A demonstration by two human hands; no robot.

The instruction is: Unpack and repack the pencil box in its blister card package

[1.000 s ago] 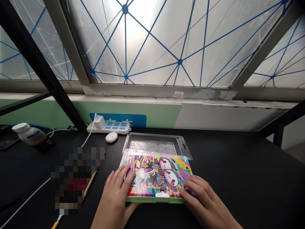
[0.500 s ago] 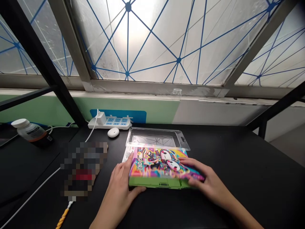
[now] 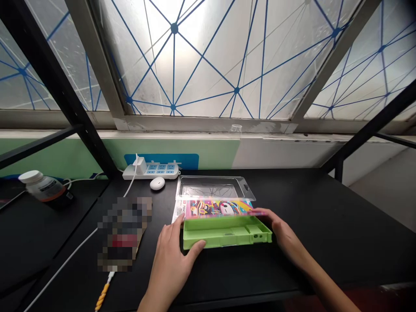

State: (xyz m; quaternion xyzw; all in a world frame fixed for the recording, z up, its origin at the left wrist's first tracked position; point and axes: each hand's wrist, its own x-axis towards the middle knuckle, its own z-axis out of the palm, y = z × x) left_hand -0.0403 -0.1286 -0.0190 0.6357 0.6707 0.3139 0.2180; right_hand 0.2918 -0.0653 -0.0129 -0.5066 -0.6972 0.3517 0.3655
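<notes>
A green plastic case (image 3: pixel 224 232) lies open on the black desk (image 3: pixel 325 225), its bright cartoon-printed lid (image 3: pixel 216 207) swung up and back. My left hand (image 3: pixel 172 255) grips the case's left front corner, thumb against the front wall. My right hand (image 3: pixel 281 229) holds the right end, with fingertips on the raised lid's edge. The green tray inside looks bare, with small moulded compartments at its right. A clear plastic blister shell (image 3: pixel 212 189) lies flat just behind the case.
A white power strip (image 3: pixel 151 170) with a plugged adapter sits against the wall, a small white oval object (image 3: pixel 157 183) in front of it. A pill bottle (image 3: pixel 42 187) lies at far left. A blurred dark item (image 3: pixel 125 232) and a white cable (image 3: pixel 61 268) lie left of my hand.
The case lid has been lifted from shut to open, showing the green inside. My right hand moved from the lid's top to its right edge. The view shifted slightly.
</notes>
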